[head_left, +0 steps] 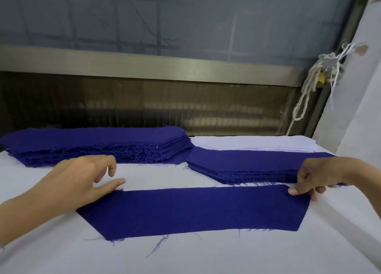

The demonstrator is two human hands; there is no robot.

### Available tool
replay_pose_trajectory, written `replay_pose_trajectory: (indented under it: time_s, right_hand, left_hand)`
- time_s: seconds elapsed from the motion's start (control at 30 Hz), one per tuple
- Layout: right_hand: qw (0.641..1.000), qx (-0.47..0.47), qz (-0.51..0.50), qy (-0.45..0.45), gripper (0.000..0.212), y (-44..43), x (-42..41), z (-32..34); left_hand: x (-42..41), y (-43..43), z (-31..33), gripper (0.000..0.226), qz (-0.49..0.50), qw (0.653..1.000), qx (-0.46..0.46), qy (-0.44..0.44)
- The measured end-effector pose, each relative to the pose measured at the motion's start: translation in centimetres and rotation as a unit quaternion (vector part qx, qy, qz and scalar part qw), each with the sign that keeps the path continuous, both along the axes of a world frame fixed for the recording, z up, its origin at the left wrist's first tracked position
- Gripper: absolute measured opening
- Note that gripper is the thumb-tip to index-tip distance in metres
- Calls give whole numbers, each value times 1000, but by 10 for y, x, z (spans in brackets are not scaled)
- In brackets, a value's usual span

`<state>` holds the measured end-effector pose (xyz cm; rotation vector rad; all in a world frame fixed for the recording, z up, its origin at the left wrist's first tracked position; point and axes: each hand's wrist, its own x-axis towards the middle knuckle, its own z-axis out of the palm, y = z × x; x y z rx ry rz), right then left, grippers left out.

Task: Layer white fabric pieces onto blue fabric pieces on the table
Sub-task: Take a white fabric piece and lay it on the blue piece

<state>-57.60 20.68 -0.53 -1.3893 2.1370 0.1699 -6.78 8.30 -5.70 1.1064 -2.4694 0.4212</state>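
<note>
1. I'm watching right hand (309,181) pinching blue piece (191,209) at one corner; left hand (82,183) lying relaxed, thumb touching the opposite corner.
2. Blue piece is lying bare on counter (185,257); white stack (257,143) is waiting behind it, so layering looks not yet started.

forearms (18,216) cut off by the side edges, white stack (253,142) partly hidden behind right blue stack (247,162)
</note>
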Motion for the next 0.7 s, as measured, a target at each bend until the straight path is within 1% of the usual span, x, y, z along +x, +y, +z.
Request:
replay_pose_trajectory:
  time_s: [0.1,0.13,0.2,0.3,0.37,0.47,0.57,0.7]
  right_hand:
    - [998,-32,-49,17,46,-1,2,14]
    - [996,-61,-69,21,47,-3,0,17]
    - [983,-147,-112,25,45,-11,-9,21]
    - [949,-264,-170,31,39,-30,-27,18]
    - [926,-315,-204,35,33,-43,-41,11]
    - [892,-386,-234,35,23,-60,-70,-2]
    - [871,-415,-252,79,23,-74,-95,-17]
    - [859,-413,-275,126,28,-92,-117,-32]
  left_hand:
    - [-30,2,9,17,-56,998,-29,17]
    - [-41,0,13,15,-69,997,-36,16]
    - [-65,-7,20,11,-86,995,-51,5]
    - [-104,-24,27,21,-109,992,-68,-9]
    - [-133,-38,30,30,-121,990,-68,-11]
    - [-174,-60,30,33,-129,989,-74,-22]
    - [-206,-78,31,31,-131,988,-72,-43]
    - [-236,-99,35,30,-120,985,-88,-92]
